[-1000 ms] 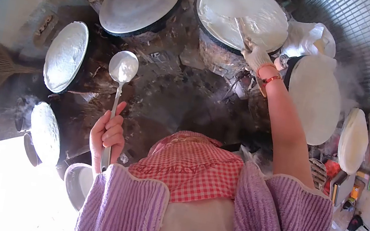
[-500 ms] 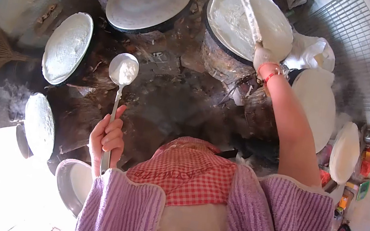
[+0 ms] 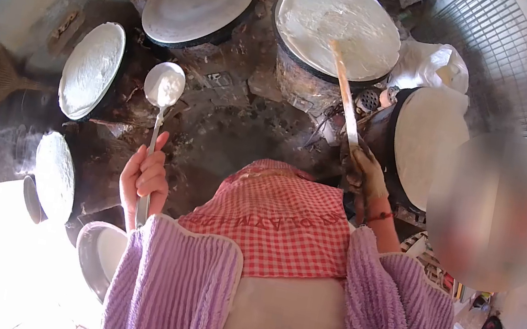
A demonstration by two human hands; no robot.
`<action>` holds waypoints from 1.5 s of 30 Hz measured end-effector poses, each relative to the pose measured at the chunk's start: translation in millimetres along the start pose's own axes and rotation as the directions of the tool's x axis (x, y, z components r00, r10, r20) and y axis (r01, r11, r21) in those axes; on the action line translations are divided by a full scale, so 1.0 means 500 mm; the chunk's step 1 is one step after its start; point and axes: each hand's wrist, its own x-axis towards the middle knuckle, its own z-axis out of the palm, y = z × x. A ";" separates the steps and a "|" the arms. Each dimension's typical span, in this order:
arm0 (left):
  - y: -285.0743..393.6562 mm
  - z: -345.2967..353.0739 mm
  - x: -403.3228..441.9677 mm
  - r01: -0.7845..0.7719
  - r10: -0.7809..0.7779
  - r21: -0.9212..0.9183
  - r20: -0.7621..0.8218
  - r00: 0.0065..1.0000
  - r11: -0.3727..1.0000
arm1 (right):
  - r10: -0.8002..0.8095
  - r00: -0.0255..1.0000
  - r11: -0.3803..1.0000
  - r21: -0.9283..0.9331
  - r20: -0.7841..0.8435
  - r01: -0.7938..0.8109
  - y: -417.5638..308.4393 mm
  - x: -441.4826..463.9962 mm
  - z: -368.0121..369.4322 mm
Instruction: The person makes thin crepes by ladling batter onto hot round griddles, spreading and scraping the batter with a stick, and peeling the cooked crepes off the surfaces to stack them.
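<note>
My left hand [image 3: 146, 176] grips the handle of a ladle [image 3: 158, 119], held upright with white batter in its bowl. My right hand [image 3: 368, 174], in what looks like a glove, is closed around a flat wooden spatula [image 3: 346, 95]. The spatula's far tip lies over the near part of a round griddle [image 3: 337, 16] coated with a thin white batter sheet; whether it touches cannot be told. Just right of this hand, another round griddle [image 3: 423, 146] bears a smooth pale sheet.
A bare griddle [image 3: 199, 2] stands at back left. Two batter-coated griddles [image 3: 91, 69] [image 3: 55, 178] line the left side, steam beside the nearer one. A pot [image 3: 89, 250] sits by my left sleeve. A white plastic bag [image 3: 426, 66] lies at back right. A blurred patch hides the right side.
My right hand has drawn back toward my body with the spatula, from the far griddle's edge. The spatula's tip has come nearer too. My left hand still holds the ladle, with little movement.
</note>
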 end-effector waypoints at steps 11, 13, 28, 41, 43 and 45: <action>-0.074 0.050 -0.007 -0.038 0.043 -0.141 0.035 0.998 0.989 | -0.023 0.994 0.964 0.262 -0.103 0.049 -0.126 0.238 0.013; -0.037 0.039 -0.031 -0.053 0.063 -0.142 0.066 0.996 0.988 | -0.085 0.957 0.985 -0.168 -0.278 0.038 -0.164 0.273 0.012; 0.444 0.030 -0.076 -0.378 0.346 0.600 0.174 0.922 0.705 | -0.290 0.934 0.711 -0.607 0.207 0.355 0.014 0.070 0.397; 0.595 -0.073 0.137 -0.151 0.603 0.856 -0.213 0.769 0.495 | -0.010 0.928 0.479 -0.813 0.372 0.331 0.067 0.186 0.982; 0.605 -0.085 0.122 -0.184 0.609 0.840 -0.203 0.766 0.511 | 0.012 0.917 0.437 -0.827 0.398 0.353 0.069 0.183 1.014; 0.614 -0.096 0.102 -0.224 0.553 0.757 -0.210 0.806 0.614 | 0.037 0.917 0.397 -0.848 0.397 0.352 0.073 0.183 1.035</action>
